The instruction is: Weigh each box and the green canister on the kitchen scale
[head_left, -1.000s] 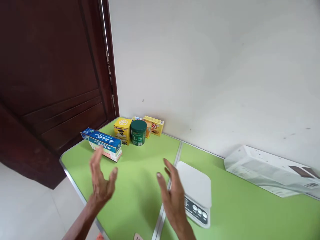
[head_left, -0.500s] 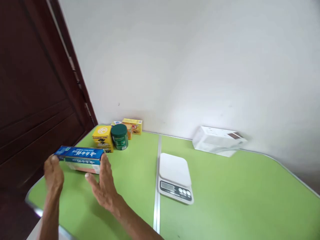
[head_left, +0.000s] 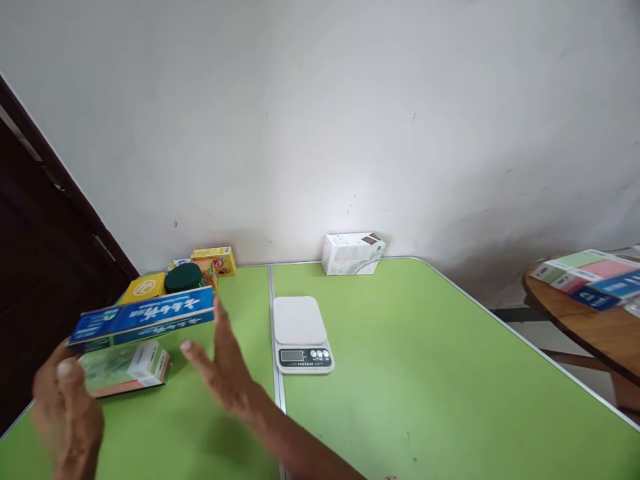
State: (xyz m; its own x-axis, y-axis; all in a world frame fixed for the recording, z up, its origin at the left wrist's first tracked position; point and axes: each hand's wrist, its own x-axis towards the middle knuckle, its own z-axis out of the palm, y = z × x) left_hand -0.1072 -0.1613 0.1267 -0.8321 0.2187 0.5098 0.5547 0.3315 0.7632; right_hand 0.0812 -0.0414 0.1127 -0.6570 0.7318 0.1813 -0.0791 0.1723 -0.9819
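Note:
A long blue box (head_left: 150, 315) with white lettering is tilted above the table's left side. My left hand (head_left: 70, 407), blurred, is curled at the box's left end. At the other end, the fingers of my right hand (head_left: 225, 363) press against it, with the thumb held apart below. Under the blue box is a shorter green, white and pink box (head_left: 127, 367); whether it rests on the table or in my left hand I cannot tell. Behind the blue box are a yellow box (head_left: 145, 288) and a jar with a dark green lid (head_left: 184, 277), both partly hidden.
A white kitchen scale (head_left: 301, 333) sits beside the seam of the green table (head_left: 400, 373). A white carton (head_left: 353, 253) lies against the wall. Yellow packets (head_left: 215, 260) stand at the back left. To the right, a wooden table (head_left: 575, 327) bears green, pink and blue boxes (head_left: 597, 273).
My view has swung right, bringing the wooden table into sight. The blue box has tilted, and the green, white and pink box now shows a gap beneath it.

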